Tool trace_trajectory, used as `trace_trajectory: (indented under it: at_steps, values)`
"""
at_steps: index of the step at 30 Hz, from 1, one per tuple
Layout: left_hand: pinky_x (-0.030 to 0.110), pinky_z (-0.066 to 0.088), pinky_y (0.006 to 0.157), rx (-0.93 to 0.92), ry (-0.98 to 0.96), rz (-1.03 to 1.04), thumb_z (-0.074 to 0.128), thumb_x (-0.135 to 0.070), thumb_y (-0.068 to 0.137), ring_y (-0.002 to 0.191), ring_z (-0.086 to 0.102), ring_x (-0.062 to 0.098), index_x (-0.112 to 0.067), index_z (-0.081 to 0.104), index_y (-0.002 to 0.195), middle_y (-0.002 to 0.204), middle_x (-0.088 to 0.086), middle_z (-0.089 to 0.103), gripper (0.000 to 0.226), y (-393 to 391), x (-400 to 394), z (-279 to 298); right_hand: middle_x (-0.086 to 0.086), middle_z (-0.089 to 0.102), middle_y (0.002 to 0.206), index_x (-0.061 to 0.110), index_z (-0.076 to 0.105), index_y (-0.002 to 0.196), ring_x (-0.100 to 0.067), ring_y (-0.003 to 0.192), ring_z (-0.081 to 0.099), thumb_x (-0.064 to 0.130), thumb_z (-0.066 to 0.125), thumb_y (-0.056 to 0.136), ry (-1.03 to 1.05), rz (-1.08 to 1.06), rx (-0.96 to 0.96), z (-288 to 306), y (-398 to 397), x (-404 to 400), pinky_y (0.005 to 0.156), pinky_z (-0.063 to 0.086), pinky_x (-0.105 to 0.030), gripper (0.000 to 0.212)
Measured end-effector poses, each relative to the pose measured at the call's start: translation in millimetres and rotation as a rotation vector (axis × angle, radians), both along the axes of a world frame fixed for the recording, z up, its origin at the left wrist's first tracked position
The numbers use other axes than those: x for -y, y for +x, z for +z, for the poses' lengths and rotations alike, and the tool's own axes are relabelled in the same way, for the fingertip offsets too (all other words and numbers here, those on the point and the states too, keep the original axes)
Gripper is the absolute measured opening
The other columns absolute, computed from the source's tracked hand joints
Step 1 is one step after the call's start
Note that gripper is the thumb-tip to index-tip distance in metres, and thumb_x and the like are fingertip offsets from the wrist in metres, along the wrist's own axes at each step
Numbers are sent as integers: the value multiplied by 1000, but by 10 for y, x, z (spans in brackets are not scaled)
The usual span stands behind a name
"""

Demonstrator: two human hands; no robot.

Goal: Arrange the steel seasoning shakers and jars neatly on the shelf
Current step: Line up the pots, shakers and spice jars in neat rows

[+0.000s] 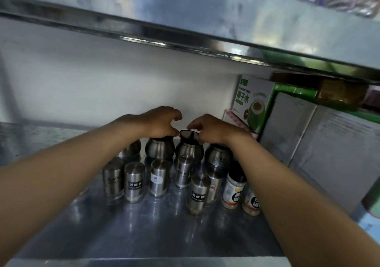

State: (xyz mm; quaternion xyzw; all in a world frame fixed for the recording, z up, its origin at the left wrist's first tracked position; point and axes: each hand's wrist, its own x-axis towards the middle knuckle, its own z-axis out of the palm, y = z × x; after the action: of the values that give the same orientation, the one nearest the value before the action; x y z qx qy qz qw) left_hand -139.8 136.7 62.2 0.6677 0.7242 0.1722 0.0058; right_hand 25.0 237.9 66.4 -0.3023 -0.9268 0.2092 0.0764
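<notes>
Both hands [162, 122] over steel jars [189, 148]
</notes>
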Motion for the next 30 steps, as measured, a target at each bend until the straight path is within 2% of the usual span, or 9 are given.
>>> trace_trajectory:
  at_steps: [4, 7, 9, 13, 17, 21, 24, 27, 30]
  values:
    - [31, 38, 104, -1, 27, 24, 64, -28, 88, 127, 44, 20, -18, 46, 136, 140, 1, 46, 52, -148, 166, 104, 0, 69, 113, 22, 72, 117, -18, 106, 60, -7, 66, 74, -4, -17, 97, -44, -75, -66, 84, 48, -26, 52]
    - [27, 39, 96, 7, 50, 38, 62, -26, 89, 119, 47, 19, -18, 49, 133, 137, 0, 49, 47, -233, 210, 152, 1, 69, 115, 24, 73, 115, -17, 108, 60, -5, 69, 74, 1, -34, 116, -30, -106, -78, 86, 48, -27, 50]
    - [27, 39, 93, 0, 53, 40, 62, -26, 89, 114, 49, 18, -18, 50, 131, 135, 0, 51, 45, -247, 225, 152, 2, 71, 110, 24, 75, 109, -17, 105, 62, 1, 74, 73, -9, -41, 126, -4, -133, -77, 87, 51, -29, 43]
    - [27, 38, 96, 3, 68, 30, 61, -25, 89, 120, 47, 19, -17, 51, 132, 135, 0, 51, 44, -200, 233, 109, 1, 73, 98, 19, 77, 99, -18, 95, 67, 20, 85, 67, 54, -58, 158, 43, -208, -34, 90, 56, -38, 33]
    - [26, 38, 96, 13, 67, 22, 62, -25, 89, 120, 48, 20, -17, 51, 131, 135, 0, 51, 43, -189, 228, 66, -3, 69, 101, 12, 73, 101, -21, 95, 65, 37, 87, 65, 129, -103, 167, 11, -272, 6, 87, 56, -38, 46]
    - [27, 38, 96, -41, 31, 29, 60, -27, 90, 122, 46, 19, -19, 49, 132, 138, 0, 49, 44, -214, 254, 48, -7, 65, 91, 4, 65, 89, -22, 87, 63, 45, 82, 72, 158, -137, 117, -68, -271, 59, 69, 51, -33, 48]
    - [26, 36, 95, -66, 18, 37, 59, -26, 91, 123, 45, 20, -19, 48, 134, 140, 0, 47, 45, -249, 290, 66, 0, 51, 72, 15, 48, 68, -17, 70, 54, 52, 74, 78, 93, -193, 56, -76, -246, 71, 52, 35, -27, 47]
    - [27, 37, 98, -70, 25, 41, 58, -26, 91, 124, 45, 20, -19, 48, 133, 140, 1, 48, 44, -270, 313, 75, -4, 64, 93, 7, 66, 91, -22, 92, 62, 47, 69, 85, 46, -210, -73, 11, -211, 55, 66, 45, -27, 40]
    - [29, 38, 100, -74, 20, 39, 58, -29, 91, 124, 45, 20, -19, 48, 133, 139, 1, 48, 45, -255, 327, 53, 2, 65, 111, 12, 69, 114, -17, 105, 60, 29, 76, 80, -8, -123, -44, 78, -167, 103, 84, 50, -28, 39]
